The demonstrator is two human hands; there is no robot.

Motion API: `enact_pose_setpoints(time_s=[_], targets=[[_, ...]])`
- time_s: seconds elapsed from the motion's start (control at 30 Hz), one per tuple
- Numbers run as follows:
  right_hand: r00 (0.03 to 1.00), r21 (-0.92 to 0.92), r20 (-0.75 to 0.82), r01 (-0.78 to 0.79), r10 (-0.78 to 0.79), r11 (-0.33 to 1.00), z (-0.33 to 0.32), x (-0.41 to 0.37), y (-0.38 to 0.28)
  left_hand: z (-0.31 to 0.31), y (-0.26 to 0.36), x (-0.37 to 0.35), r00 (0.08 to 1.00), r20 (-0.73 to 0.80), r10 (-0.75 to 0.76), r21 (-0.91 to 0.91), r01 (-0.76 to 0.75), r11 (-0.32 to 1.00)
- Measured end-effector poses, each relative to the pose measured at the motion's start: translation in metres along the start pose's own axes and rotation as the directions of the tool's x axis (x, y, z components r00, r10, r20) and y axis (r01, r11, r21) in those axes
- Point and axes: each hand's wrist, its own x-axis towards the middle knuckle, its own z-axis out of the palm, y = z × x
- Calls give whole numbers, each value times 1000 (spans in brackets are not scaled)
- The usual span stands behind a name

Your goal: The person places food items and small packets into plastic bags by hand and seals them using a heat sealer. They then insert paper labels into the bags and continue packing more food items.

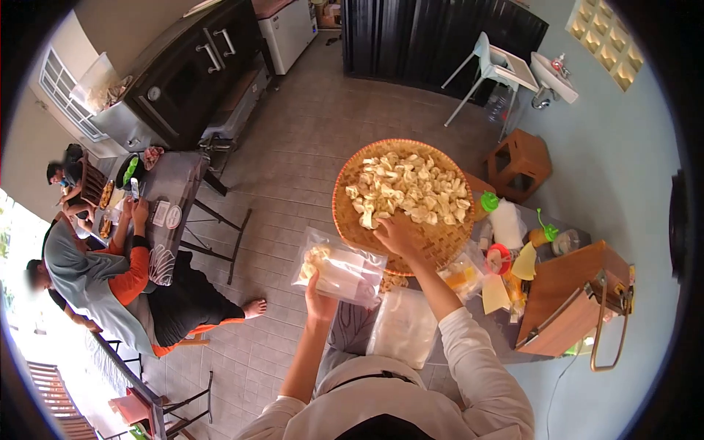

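Note:
My left hand (pixel 320 298) holds a clear plastic bag (pixel 358 282) closed between thumb and fingers, tilted beside the tray. A few pale pieces (pixel 315 262) lie in the bag's left end. A round woven bamboo tray (pixel 449 246) carries a heap of pale, curled snack pieces (pixel 414 183). At the heap's near edge, the fingers of my right hand (pixel 398 236) are curled in among the pieces; what they pinch is too small to make out. Flat plastic bags (pixel 403 328) lie in a stack just in front of my body.
To the right of the tray, the table holds a green-capped bottle (pixel 487 203), a red-rimmed container (pixel 499 258) and a wooden box (pixel 565 301). A stool (pixel 519 165) stands behind. Across the floor at left, a seated person (pixel 110 271) holds a phone at another table (pixel 192 172).

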Motion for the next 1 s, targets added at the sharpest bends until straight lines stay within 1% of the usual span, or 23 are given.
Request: enact_pose_setpoints(time_s=[0.07,0.1,0.2,0.23,0.27,0.3,0.33,0.37,0.4,0.43,0.47,0.5,0.57,0.6,0.67,0.73,0.8,0.83,0.87,0.93,0.97,1.0], targets=[[996,-123,-70,-61,53,991,17,11,-15,-3,1,-1,1000,17,2,15,-2,1000],[997,-118,-65,-52,45,992,20,19,-17,-3,1,-1,1000,15,-2,31,1,1000],[967,-124,-91,-250,240,960,30,29,-28,-5,-2,1,1000,18,5,58,-7,998],[955,-156,-236,-218,178,963,31,23,-32,-6,-4,2,1000,4,10,72,-11,997],[957,-155,-228,-220,182,963,30,21,-37,-7,-5,3,1000,-9,13,84,-12,996],[942,-48,-323,-115,94,992,31,19,-34,-8,-6,4,1000,-9,10,77,-9,997],[905,46,-424,3,17,999,30,16,-30,-9,-6,6,1000,-15,7,72,-6,997],[910,70,-414,53,-20,996,26,10,-23,-10,-7,8,1000,-14,0,84,1,996],[913,65,-408,48,-17,997,15,1,-25,-10,-8,9,1000,-14,-9,95,10,995],[930,504,-259,-101,262,858,-3,-9,-35,-9,-9,10,1000,-18,-13,90,15,996],[895,815,-4,-255,446,521,-21,-20,-45,-5,-9,11,1000,-15,-8,81,9,997],[892,812,-7,-259,453,523,-38,-32,-50,-2,-10,13,1000,-11,-5,73,6,997],[884,926,132,-272,448,264,-72,-58,-56,1,-13,18,1000,-7,-23,43,23,999],[880,925,125,-270,457,267,-88,-69,-61,2,-15,21,1000,-3,-28,18,28,999],[908,900,174,-303,381,312,-115,-90,-68,8,-20,24,999,7,-43,0,43,999],[904,889,174,-315,391,333,-124,-110,-63,14,-25,27,999,22,-46,-31,47,998],[935,673,66,-299,348,676,-123,-128,-50,20,-31,28,998,15,-66,-43,67,997],[947,693,-24,-215,320,688,-126,-132,-72,25,-34,27,997,6,-79,-53,79,995],[946,693,-29,-213,322,689,-129,-136,-78,30,-38,27,997,9,-82,-52,83,995],[953,511,42,-278,299,813,-130,-146,-86,42,-44,22,993,50,-104,-52,107,993],[975,510,-39,-168,218,843,-127,-149,-92,35,-50,24,991,55,-118,-27,120,992],[975,512,-40,-168,219,843,-127,-150,-98,39,-52,21,991,55,-119,-25,120,992]])
